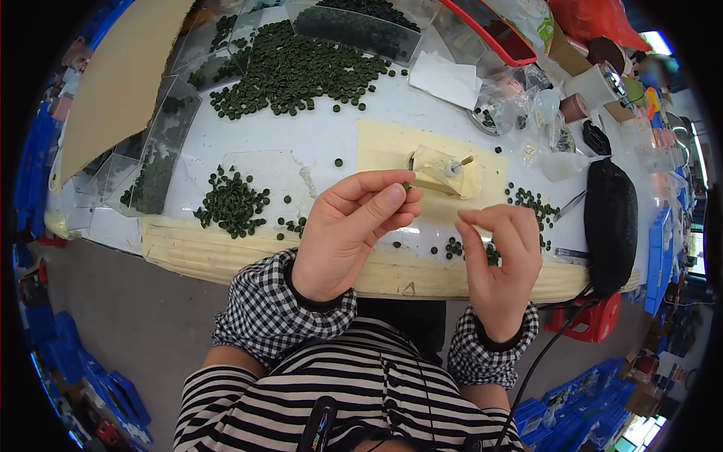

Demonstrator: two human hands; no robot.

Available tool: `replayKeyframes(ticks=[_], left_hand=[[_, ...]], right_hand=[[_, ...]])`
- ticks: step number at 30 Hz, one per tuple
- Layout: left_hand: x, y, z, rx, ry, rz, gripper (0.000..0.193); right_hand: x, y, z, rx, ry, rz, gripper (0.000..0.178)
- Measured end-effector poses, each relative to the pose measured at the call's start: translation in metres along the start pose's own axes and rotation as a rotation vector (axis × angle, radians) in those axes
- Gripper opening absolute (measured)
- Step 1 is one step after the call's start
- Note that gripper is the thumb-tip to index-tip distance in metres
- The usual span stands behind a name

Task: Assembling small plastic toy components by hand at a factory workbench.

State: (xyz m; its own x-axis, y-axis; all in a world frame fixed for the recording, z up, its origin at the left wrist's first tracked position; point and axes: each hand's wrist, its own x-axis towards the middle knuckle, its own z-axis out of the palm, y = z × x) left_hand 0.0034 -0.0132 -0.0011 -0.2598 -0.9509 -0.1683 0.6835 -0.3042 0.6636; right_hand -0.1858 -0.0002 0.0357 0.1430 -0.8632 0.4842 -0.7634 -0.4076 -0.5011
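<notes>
My left hand pinches a small dark green round disc between thumb and forefinger, just in front of a block wrapped in cream tape. A short metal pin sticks out of that block. To the right, my right hand is raised over the table's near side, thumb and forefinger brought together; whether anything is between them is too small to tell. Left of my left hand lies a small heap of the same green discs. Several loose discs lie on the table between my hands.
A large pile of green discs spreads across the back, beside clear plastic trays. Cardboard leans at the left. White tissue, a red-framed tray, plastic bags and a black pouch stand back and right.
</notes>
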Motion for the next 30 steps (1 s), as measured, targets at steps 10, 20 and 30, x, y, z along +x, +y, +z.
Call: replayKeyframes(ticks=[10,20,30], left_hand=[[0.001,-0.001,0.000,-0.032,-0.004,0.040,0.025],[-0.002,-0.002,0.004,0.180,-0.046,0.088,0.019],[-0.003,-0.005,0.003,0.217,-0.091,0.146,0.019]], right_hand=[[-0.035,0.003,0.009,-0.154,-0.143,-0.147,0.020],[-0.018,-0.007,0.013,0.579,0.087,0.246,0.012],[-0.006,-0.010,0.026,0.990,0.034,0.401,0.018]])
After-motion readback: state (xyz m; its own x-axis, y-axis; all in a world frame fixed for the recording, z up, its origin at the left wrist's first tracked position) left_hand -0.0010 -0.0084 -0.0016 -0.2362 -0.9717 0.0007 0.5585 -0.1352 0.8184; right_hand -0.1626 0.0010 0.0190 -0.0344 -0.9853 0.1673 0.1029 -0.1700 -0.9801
